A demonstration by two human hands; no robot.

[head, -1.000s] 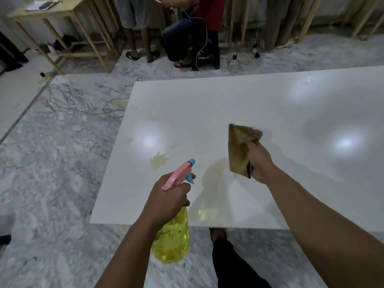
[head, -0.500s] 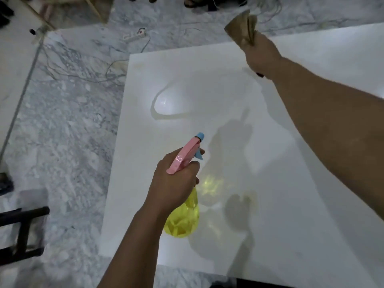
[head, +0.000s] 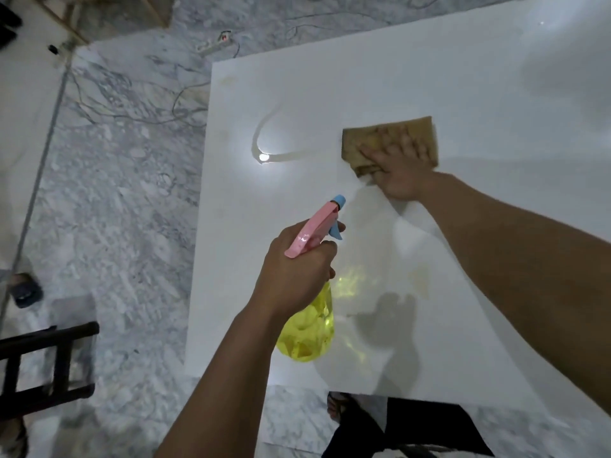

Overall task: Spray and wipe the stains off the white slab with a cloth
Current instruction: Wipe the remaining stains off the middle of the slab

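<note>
Cloth point(head: 390, 140), brown and folded into a rough rectangle, is pressed flat against the white slab point(head: 429, 77) by the right hand point(head: 401, 170). The fingers point(head: 400, 140) of that hand are spread fairly straight across the cloth, with the thumb laid along its near left edge; the cloth is pinned under the palm rather than gripped. It lies in the far middle part of the slab, to the right of a curved wet streak point(head: 264, 140) that ends at a bright reflected light spot.

A spray bottle point(head: 309, 320) is held by the left hand point(head: 294, 276) above the near part of the slab. The fingers of the left hand are curled round the neck of the bottle, just under its pink head point(head: 312, 234), and a fingertip shows beside the blue trigger. The blue nozzle point(head: 340, 200) is pointed away and to the right, toward the cloth. The bottle's body is translucent yellow, and a yellow glow is cast from it onto the slab just beside it.

A faint yellowish stain point(head: 420, 276) is seen on the slab right of the bottle, partly within the shadow of the arms. The slab lies low over a grey-veined marble floor point(head: 125, 209). Cables and a power strip point(head: 215, 44) lie on the floor beyond the slab's far left corner, and a dark wooden frame point(head: 43, 365) stands at the lower left. A bare foot point(head: 334, 404) and a dark trouser leg are seen at the near edge.
</note>
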